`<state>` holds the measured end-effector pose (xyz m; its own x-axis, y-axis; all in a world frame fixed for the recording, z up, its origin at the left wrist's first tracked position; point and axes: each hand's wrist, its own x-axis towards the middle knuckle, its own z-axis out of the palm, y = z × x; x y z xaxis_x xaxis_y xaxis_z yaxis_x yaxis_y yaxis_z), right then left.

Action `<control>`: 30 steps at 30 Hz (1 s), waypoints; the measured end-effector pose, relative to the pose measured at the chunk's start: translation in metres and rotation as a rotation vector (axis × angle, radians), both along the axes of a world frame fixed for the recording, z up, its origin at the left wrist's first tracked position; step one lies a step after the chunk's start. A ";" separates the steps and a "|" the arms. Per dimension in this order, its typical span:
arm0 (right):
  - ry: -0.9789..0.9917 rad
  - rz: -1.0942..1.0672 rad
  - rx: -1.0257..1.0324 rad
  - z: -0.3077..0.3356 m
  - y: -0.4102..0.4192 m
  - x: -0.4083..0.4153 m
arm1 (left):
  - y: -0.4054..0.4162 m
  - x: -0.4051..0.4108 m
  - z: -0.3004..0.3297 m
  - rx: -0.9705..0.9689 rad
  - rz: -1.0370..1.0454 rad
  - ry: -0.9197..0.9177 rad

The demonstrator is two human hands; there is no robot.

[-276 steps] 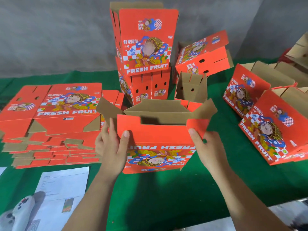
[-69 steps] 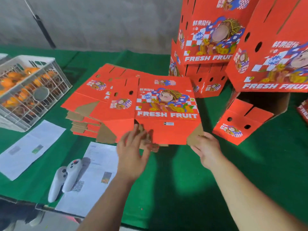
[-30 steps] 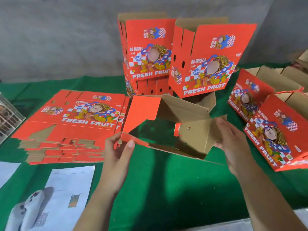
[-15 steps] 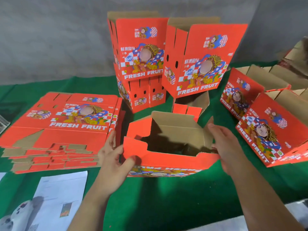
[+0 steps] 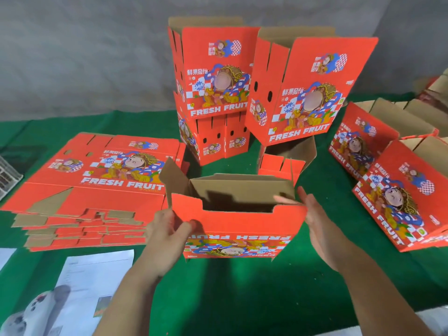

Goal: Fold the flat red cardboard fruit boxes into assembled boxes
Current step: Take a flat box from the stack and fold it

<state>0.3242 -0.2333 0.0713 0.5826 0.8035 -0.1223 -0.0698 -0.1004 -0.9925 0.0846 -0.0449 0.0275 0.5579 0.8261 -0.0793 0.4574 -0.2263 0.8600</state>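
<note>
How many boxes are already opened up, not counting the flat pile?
7: front box, two stacked boxes at the back, tilted box beside them, small box under it, two side-lying boxes at right. More may be hidden far right.

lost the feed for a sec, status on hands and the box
Left hand pinches near left corner of the opened box. Right hand flat on its right side. Box upside down, flaps open. Nothing in the way.

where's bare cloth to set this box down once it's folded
Bare green cloth lies in front of the box being folded, between the forearms, and right of it before the tilted boxes. Crowded: flat stack left, box tower behind, papers near left.
</note>
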 end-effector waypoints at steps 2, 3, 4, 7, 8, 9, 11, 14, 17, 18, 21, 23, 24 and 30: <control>-0.078 0.052 0.011 -0.017 -0.015 0.002 | 0.001 0.001 -0.006 0.011 0.020 0.035; -0.163 0.033 -0.032 -0.022 -0.015 0.002 | 0.001 0.003 -0.010 0.039 0.035 0.038; -0.213 0.041 -0.060 -0.026 -0.012 0.002 | 0.000 0.005 -0.015 0.073 0.061 0.030; -0.393 -0.062 -0.194 -0.047 -0.018 -0.002 | -0.007 0.008 -0.024 0.124 0.125 -0.088; -0.434 -0.126 -0.184 -0.054 -0.018 0.000 | -0.009 0.008 -0.027 0.114 0.133 -0.141; -0.460 -0.190 -0.154 -0.060 -0.012 0.002 | -0.011 0.008 -0.030 0.101 0.146 -0.177; -0.513 -0.269 -0.122 -0.073 -0.008 0.001 | -0.012 0.007 -0.036 0.127 0.200 -0.191; -0.619 -0.424 -0.278 -0.086 -0.009 -0.014 | -0.013 0.011 -0.039 0.290 0.290 -0.064; -0.987 -0.626 -0.406 -0.079 -0.004 -0.024 | -0.017 0.017 -0.035 0.422 0.304 0.040; -1.125 -0.625 -0.361 -0.073 -0.001 -0.027 | -0.018 0.018 -0.035 0.451 0.304 0.041; -1.317 -0.364 -0.182 -0.066 0.010 -0.040 | -0.017 0.020 -0.036 0.555 0.290 0.033; -1.232 -0.146 -0.231 -0.060 0.022 -0.045 | -0.017 0.020 -0.037 0.602 0.266 0.055; -1.153 -0.092 -0.297 -0.057 0.029 -0.043 | -0.017 0.019 -0.038 0.617 0.261 0.065; -1.123 0.064 -0.599 -0.062 0.053 -0.030 | -0.019 0.010 -0.046 0.798 0.102 0.003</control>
<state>0.2939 -0.1800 0.0096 0.5629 0.8244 0.0590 0.7974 -0.5229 -0.3012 0.0943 -0.0638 -0.0182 0.4777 0.6813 0.5547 0.5111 -0.7290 0.4553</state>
